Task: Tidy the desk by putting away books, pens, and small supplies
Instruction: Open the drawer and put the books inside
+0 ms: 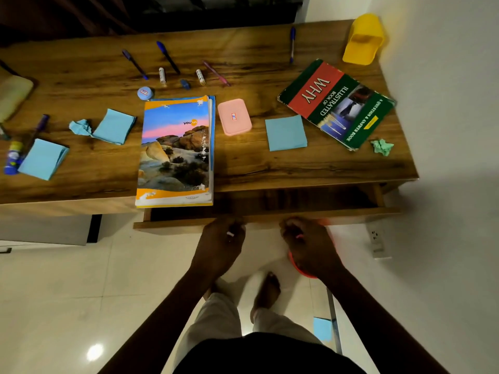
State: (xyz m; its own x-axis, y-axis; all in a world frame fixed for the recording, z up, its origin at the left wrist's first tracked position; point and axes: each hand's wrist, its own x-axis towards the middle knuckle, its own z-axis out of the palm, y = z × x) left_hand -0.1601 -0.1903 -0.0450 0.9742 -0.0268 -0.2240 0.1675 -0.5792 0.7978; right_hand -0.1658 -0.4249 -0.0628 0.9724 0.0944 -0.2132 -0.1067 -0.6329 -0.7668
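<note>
While the drawer (351, 213) under the bench (81, 76) stands partly open, I see a glue bottle (12, 157) and blue paper squares (43, 159) at nine o'clock and pens (167, 57) scattered at eleven. A notebook (175, 149) lies mid-bench, its near end overhanging the edge. A pink case (234, 117) lies just beside it at its three o'clock, and a green book (336, 103) at two. At six, my left grip (221, 244) and right grip (307, 244) both curl over the drawer's front lip, holding it.
</note>
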